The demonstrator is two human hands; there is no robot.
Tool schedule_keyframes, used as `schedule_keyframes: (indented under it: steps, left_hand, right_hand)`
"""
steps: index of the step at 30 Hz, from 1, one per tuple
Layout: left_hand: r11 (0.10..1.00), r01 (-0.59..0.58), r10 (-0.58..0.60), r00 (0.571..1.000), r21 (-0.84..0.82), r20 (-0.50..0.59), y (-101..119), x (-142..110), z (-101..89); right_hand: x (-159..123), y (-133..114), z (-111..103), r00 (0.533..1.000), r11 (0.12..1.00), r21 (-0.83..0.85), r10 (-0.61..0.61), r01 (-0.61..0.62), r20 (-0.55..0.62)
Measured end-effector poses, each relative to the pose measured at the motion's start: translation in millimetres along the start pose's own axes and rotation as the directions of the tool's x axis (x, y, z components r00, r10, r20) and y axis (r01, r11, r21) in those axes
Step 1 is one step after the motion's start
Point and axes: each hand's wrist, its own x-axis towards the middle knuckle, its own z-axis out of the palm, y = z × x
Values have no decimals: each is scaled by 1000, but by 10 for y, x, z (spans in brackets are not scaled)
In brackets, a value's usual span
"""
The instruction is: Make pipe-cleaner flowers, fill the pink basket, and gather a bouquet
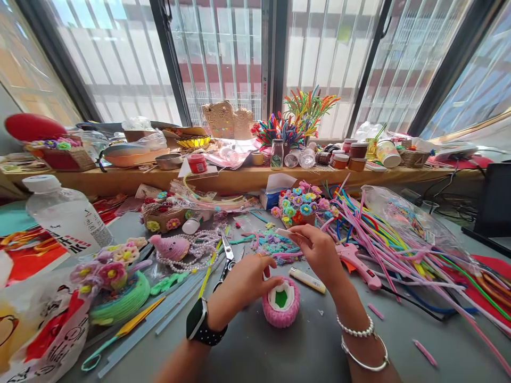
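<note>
A small round pot, wrapped in fuzzy pink pipe cleaner, stands on the grey table with a white lining and green inside. My left hand, wearing a black watch, is curled at its left far side, thumb over the rim. My right hand is raised beyond the pot, pinching a small white piece whose kind I cannot make out. Right of the pot lie a white-and-yellow tube and a pink hot glue gun. Scissors rest behind my left hand, partly hidden.
A pipe-cleaner flower basket stands behind my hands. Loose pipe cleaners cover the right side. Glue sticks, a green flower pot and a plastic bottle are at left. Paint jars line the window ledge.
</note>
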Motion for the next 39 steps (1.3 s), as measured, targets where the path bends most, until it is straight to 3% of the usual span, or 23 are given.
schedule_keyframes:
  steps: [3,8,13,16,18,21,25,28,31,39]
  left_hand:
    - [1000,-21,19,997,15,76,33,-14,-19]
    - [1000,16,-17,996,6,91,23,-13,0]
    - [982,189,-188,981,11,-57,-46,15,65]
    - [964,267,-268,961,-15,-76,-81,22,69]
    - [951,300,-302,953,-73,-23,-90,19,52]
    - [944,305,-304,952,-128,32,-96,15,16]
    - [969,232,-238,969,-88,-61,-110,26,-16]
    - [994,92,-100,979,-53,-177,-100,27,-18]
    - [1000,6,-7,985,-7,-170,-64,19,4]
    - [988,103,-83,983,117,-164,-11,47,113]
  right_hand:
    - [-11,-2,25,999,1000,-20,21,-20,36]
    - [-11,-2,38,997,999,-32,43,-42,60]
    - [0,-40,-21,998,998,-14,58,-58,32]
    - [-2,-70,-73,990,994,56,82,-89,113]
    - [-11,-83,-95,969,991,82,85,-106,232]
    - [-38,-86,-93,892,993,54,74,-109,445]
    - [-79,-87,-40,811,994,-25,103,-108,576]
    - [-88,-109,7,827,994,-70,111,-86,550]
    - [-84,-136,50,863,990,-130,114,-56,492]
    - [-88,-151,59,865,974,-219,159,-58,477]
